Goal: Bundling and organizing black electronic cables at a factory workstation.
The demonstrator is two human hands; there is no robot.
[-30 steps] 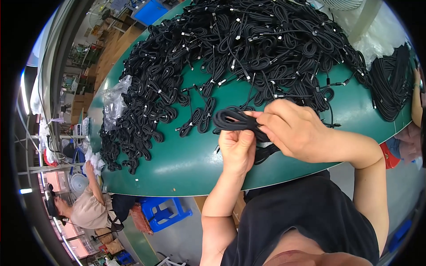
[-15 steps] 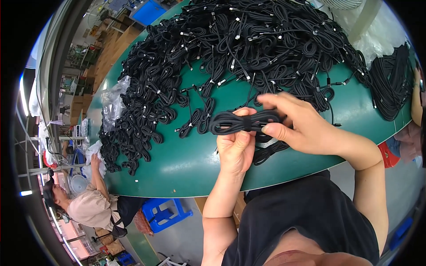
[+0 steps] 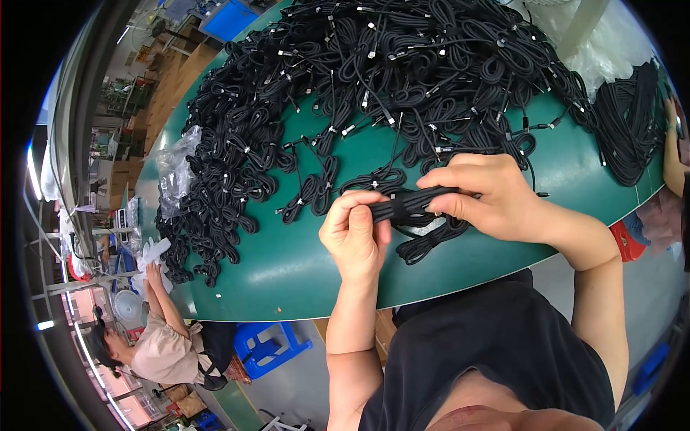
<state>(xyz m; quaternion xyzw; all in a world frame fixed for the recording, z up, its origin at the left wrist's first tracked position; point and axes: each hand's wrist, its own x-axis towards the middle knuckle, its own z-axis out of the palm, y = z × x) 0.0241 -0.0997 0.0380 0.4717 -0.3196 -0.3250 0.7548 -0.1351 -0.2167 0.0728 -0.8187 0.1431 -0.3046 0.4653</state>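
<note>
A coiled black cable [image 3: 408, 205], bound round its middle by a dark band, is stretched between my two hands above the green table. My left hand [image 3: 356, 228] is closed on its left end, with the thumb on the near side. Fingers and thumb of my right hand [image 3: 483, 195] pinch the right end. Just below the held bundle lies another coiled black cable [image 3: 431, 241] on the table. Beyond my hands spreads a large heap of black cable bundles [image 3: 402, 65] with small metal plugs showing here and there.
The green table [image 3: 287, 276] curves toward me. Clear plastic film [image 3: 178, 172] lies on the left of the heap. A thick hank of black cables [image 3: 629, 126] rests at the right. A co-worker [image 3: 162, 341] handles white plastic at the left end, near a blue stool [image 3: 269, 348].
My left hand has shifted left and wrapped round the bundle's end. My right hand, spread before, has closed on the other end. The co-worker at the left has moved slightly.
</note>
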